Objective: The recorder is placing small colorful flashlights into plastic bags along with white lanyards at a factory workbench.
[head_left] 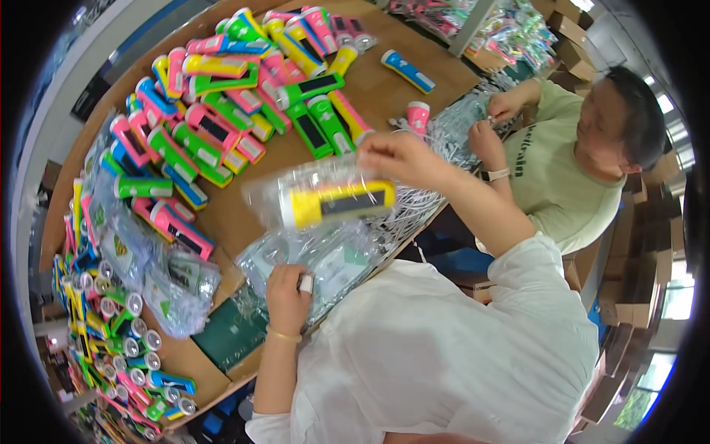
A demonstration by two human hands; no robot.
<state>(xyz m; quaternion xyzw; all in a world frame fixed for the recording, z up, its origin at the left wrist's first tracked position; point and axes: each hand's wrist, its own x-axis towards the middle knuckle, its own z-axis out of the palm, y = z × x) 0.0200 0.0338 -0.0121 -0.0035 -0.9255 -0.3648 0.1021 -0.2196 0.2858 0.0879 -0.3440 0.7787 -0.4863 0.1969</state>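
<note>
My right hand is closed on the top of a clear plastic bag with a yellow flashlight inside, slightly blurred. The flashlight has a dark panel along its side and hangs level above the table. Below it, a pile of flat clear plastic bags lies at the near table edge. My left hand rests at the left end of that pile, fingers curled on a plastic bag. Something small and white is at one of its fingers. Unbagged flashlights in green, pink, yellow and blue are heaped beyond.
A blue flashlight and a pink one lie apart at the far right. White cables bunch along the near edge. More flashlights crowd the left. A co-worker sits at right, hands over plastic bags. Cardboard boxes stand behind.
</note>
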